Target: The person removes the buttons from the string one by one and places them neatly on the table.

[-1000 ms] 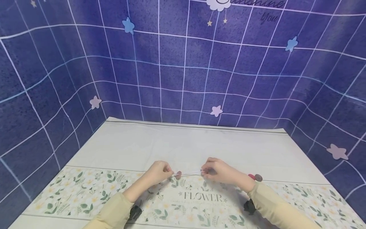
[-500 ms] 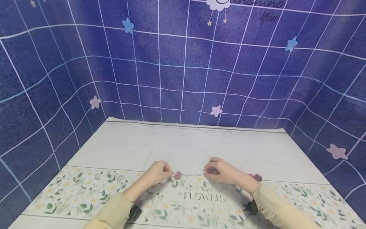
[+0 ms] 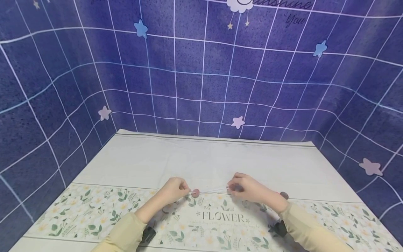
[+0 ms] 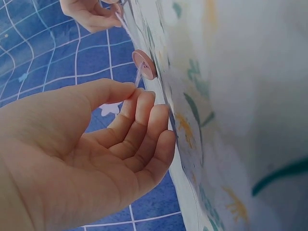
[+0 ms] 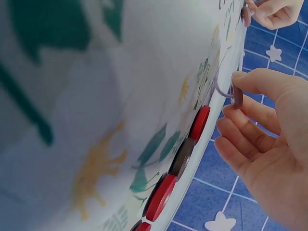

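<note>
My left hand (image 3: pixel 176 187) pinches the end of a thin white string (image 3: pixel 214 190) between thumb and forefinger. Just past those fingertips a pinkish-brown button (image 3: pixel 195 193) is threaded on the string; the left wrist view shows the string passing through the middle of this button (image 4: pixel 144 65). To the right, my right hand (image 3: pixel 247 188) holds the string's other end taut. Between its thumb and forefinger, the right wrist view shows a brown button (image 5: pixel 237 95) held on edge, a bit of string curving beside it. The other fingers of both hands are loosely bent.
Red and brown discs, among them a red one (image 5: pixel 161 197), lie in a row near the right hand. A dark disc (image 3: pixel 284 195) shows beside the right wrist. Flower-printed cloth (image 3: pixel 107 217) covers the table; a blue gridded curtain (image 3: pixel 189 87) surrounds its back and sides.
My right hand has shifted slightly right, lengthening the stretch of string between the hands. The pinkish-brown button has turned its face more toward the head view. The left hand has stayed put.
</note>
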Demonstrator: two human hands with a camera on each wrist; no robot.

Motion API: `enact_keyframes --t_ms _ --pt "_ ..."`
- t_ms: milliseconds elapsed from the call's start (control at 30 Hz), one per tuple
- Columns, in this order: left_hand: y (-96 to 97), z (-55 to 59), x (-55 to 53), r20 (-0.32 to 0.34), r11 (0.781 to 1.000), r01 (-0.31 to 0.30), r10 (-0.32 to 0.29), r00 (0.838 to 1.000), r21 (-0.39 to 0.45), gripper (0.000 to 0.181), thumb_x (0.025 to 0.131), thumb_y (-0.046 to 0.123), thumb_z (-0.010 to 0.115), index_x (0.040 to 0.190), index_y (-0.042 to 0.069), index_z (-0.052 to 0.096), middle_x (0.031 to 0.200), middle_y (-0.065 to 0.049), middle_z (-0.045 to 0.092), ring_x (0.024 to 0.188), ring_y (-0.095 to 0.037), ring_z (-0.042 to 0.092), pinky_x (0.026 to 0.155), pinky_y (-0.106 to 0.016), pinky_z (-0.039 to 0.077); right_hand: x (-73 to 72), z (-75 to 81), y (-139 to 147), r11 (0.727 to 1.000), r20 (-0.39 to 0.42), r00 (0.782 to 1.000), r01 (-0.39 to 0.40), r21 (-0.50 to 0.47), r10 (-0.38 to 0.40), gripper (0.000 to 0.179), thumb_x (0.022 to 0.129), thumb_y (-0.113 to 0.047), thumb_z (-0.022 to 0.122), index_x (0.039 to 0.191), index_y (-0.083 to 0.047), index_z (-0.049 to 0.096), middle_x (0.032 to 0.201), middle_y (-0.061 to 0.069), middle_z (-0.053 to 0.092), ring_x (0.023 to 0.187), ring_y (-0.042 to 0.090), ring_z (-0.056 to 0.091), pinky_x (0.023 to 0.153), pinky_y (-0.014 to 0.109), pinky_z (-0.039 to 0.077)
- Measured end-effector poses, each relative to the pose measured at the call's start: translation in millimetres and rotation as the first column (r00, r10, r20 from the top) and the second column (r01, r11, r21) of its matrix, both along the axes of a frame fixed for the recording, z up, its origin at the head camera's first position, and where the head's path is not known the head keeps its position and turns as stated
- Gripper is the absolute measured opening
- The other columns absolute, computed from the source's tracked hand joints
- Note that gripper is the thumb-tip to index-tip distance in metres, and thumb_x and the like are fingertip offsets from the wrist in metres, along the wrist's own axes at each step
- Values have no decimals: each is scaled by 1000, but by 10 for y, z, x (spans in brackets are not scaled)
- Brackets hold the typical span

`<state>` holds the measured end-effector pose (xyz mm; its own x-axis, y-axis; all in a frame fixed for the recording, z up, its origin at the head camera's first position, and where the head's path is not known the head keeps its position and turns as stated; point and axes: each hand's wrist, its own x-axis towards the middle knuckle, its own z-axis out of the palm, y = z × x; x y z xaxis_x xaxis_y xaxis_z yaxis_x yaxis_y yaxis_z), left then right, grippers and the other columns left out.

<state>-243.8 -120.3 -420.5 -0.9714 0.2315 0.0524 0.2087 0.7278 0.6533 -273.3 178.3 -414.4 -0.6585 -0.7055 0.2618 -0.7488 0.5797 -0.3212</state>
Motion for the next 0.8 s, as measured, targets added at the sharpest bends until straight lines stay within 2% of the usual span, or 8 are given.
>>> enact_keyframes --t_ms 300,800 --pt "-14 -17 -24 -4 1000 3 -3 1000 -12 8 85 17 63 81 10 65 77 1 60 74 -13 56 67 -31 50 18 1 62 1000 -24 1000 -5 -10 5 23 84 -15 68 103 -3 67 90 0 61 79 10 60 75 25 53" --pt "-3 19 19 1 1000 -12 12 1000 5 7 84 15 65 81 9 64 76 -1 59 72 -13 55 64 -30 50 25 16 162 1000 -22 1000 18 -9 -18 22 84 -15 68 103 -3 68 93 1 62 79 10 58 74 27 52"
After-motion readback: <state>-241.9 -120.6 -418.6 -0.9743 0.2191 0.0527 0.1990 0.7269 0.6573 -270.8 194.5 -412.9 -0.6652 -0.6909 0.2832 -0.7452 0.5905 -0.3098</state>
